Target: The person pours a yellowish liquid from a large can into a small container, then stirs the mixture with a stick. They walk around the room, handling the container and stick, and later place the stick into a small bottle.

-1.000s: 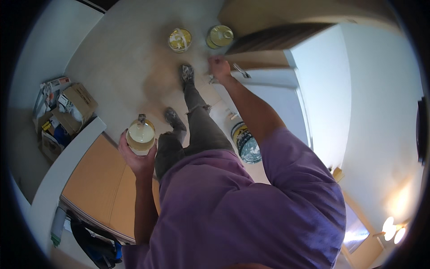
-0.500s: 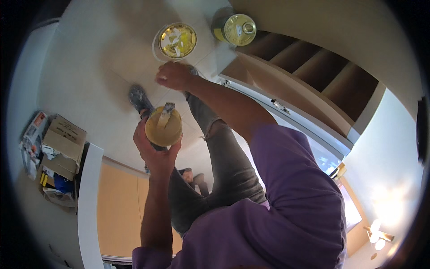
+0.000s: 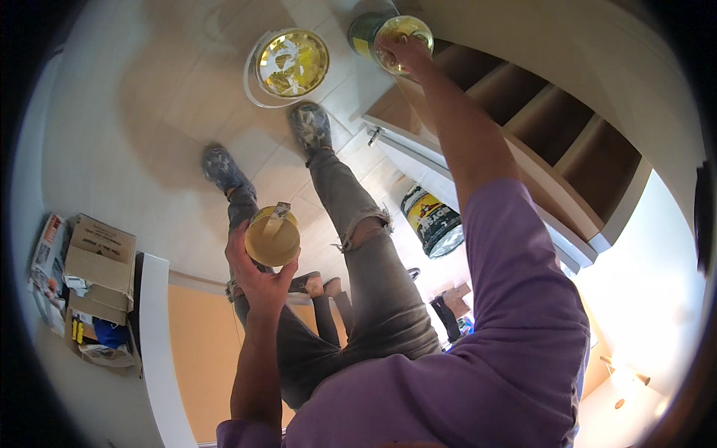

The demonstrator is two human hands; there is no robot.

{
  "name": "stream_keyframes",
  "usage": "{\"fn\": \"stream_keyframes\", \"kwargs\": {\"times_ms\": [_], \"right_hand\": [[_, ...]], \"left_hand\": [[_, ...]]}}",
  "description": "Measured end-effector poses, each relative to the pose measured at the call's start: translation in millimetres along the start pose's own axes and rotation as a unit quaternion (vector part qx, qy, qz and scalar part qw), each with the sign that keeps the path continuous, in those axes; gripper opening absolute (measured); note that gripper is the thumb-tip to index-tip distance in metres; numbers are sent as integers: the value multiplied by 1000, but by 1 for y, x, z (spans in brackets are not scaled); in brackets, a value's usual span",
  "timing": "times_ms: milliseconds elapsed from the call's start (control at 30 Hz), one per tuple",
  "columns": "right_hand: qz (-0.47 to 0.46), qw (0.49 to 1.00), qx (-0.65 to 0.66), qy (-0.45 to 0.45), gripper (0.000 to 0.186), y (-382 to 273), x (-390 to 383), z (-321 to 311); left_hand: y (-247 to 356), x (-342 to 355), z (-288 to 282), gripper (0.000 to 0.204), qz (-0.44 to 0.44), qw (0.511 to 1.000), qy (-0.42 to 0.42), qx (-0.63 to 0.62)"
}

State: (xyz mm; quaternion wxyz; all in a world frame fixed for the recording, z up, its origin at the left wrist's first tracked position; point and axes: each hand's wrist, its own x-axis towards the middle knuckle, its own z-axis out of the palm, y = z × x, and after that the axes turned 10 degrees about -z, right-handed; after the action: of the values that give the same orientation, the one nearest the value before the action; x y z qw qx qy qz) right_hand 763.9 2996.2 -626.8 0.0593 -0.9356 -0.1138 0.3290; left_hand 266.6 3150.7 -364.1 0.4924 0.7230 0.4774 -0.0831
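Observation:
My left hand [image 3: 258, 272] grips a pale yellow cup [image 3: 263, 246] with a flat brush or scraper [image 3: 279, 215] standing in it. My right hand [image 3: 403, 52] reaches up to a green metal can [image 3: 362, 37] at the top, its fingers curled on the shiny lid, partly hidden. Left of that can, a round tub [image 3: 291, 67] with a shiny, white-smeared yellow top and a loose bail handle sits on the floor, just beyond my shoes.
An open cabinet with wooden compartments [image 3: 534, 112] stands at right. A dark printed bucket [image 3: 432, 220] is beside my right leg. Cardboard boxes [image 3: 101, 257] pile at left by a white panel [image 3: 157, 321]. Another person's legs [image 3: 328, 317] show behind mine.
My right hand has moved from over the floor up and right onto the metal can. My left hand, holding the cup, has shifted rightward from where it was a second ago.

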Motion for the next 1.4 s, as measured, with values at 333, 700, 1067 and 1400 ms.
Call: {"fn": "stream_keyframes", "kwargs": {"times_ms": [333, 700, 1067, 1400], "right_hand": [[-216, 962, -142, -83, 39, -46, -176, -83], [-387, 919, -74, -29, 29, -83, -279, -140], [-436, 893, -50, -99, 30, -144, -248, -113], [-394, 906, -110, -111, 50, -201, -239, -78]], "left_hand": [[4, -1, -33, 98, 5, 999, 44, 8], [12, 27, -38, 95, 36, 994, 98, -8], [-17, 143, -10, 89, 117, 976, 182, 22], [-23, 243, 32, 91, 86, 982, 164, -20]]}}
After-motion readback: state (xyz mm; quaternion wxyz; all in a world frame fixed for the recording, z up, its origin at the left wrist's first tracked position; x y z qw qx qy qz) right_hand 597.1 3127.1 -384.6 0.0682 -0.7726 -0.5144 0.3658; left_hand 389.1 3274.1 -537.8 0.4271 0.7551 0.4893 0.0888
